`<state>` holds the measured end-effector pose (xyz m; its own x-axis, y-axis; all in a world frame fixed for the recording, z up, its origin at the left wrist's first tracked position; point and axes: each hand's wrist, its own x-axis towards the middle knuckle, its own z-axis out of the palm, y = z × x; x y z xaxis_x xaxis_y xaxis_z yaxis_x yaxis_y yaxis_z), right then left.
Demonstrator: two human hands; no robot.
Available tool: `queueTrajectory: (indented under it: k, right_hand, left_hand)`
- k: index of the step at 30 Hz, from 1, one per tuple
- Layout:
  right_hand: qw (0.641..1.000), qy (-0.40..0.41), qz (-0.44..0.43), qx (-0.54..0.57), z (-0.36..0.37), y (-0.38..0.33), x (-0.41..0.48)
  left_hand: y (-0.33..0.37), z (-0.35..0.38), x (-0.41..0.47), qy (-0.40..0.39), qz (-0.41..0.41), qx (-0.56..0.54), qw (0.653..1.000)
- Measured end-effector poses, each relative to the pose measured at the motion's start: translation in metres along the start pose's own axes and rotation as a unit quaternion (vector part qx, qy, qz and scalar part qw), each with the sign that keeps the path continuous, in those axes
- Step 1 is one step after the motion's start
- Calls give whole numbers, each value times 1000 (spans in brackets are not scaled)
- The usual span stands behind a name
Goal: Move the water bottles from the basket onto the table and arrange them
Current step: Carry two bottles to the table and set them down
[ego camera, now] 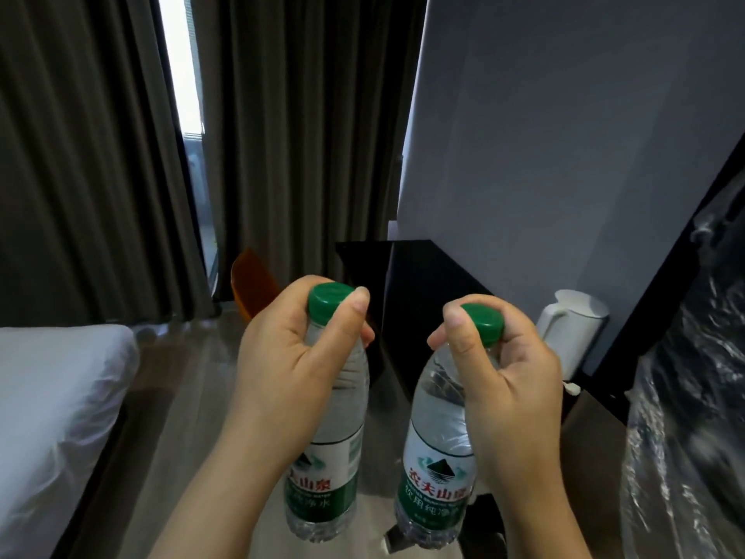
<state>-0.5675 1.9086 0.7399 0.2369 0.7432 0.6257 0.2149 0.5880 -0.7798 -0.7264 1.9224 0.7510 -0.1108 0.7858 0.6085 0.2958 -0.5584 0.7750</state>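
Two clear water bottles with green caps and green-and-white labels hang upright in the air in front of me. My left hand (290,357) grips the neck of the left bottle (330,449), thumb against its cap. My right hand (504,381) grips the neck of the right bottle (435,457) in the same way. Both bottles are held above the floor, beside the dark table (423,284) that runs along the wall on the right. The basket is out of sight.
A white kettle (572,328) stands on the table by the wall. Crinkled clear plastic (685,397) covers something at the far right. A bed with white bedding (52,405) lies to the left. Dark curtains (302,135) and an orange chair (254,288) stand ahead.
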Motion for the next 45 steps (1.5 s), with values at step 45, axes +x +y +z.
queueTrajectory:
  k: [45]
  right_hand:
    - [985,117,50,-118,251,421,482]
  left_hand:
    - [-439,169,564,-193,-9,-98,976]
